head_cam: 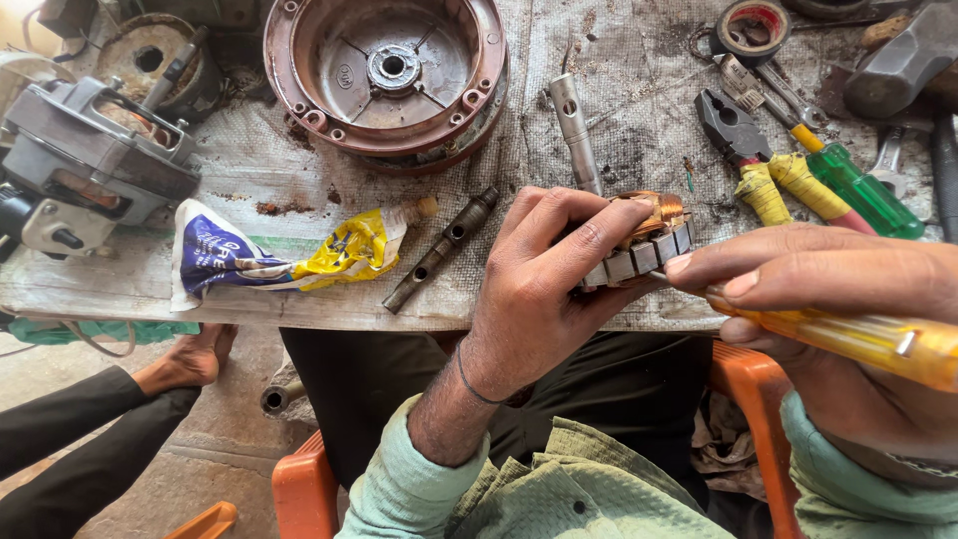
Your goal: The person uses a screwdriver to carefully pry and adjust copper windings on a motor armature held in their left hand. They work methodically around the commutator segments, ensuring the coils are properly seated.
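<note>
Wound stator (644, 245): copper coils above grey laminated steel segments, worn. Left hand (544, 289) closes around it from below and the near side. Right hand (828, 299), just beside, grips a yellow-handled screwdriver (858, 339) against its edge.

The left hand (544, 289) covers most of the wound stator (647, 240), so only its copper coil top and a few steel teeth show. The yellow screwdriver handle (848, 337) in the right hand (828, 299) runs off the right edge, and its tip is hidden behind the fingers. At the far right, the hammer head (903, 60) is cut by the top edge. The motor housing (95, 155) at far left is partly cropped
</note>
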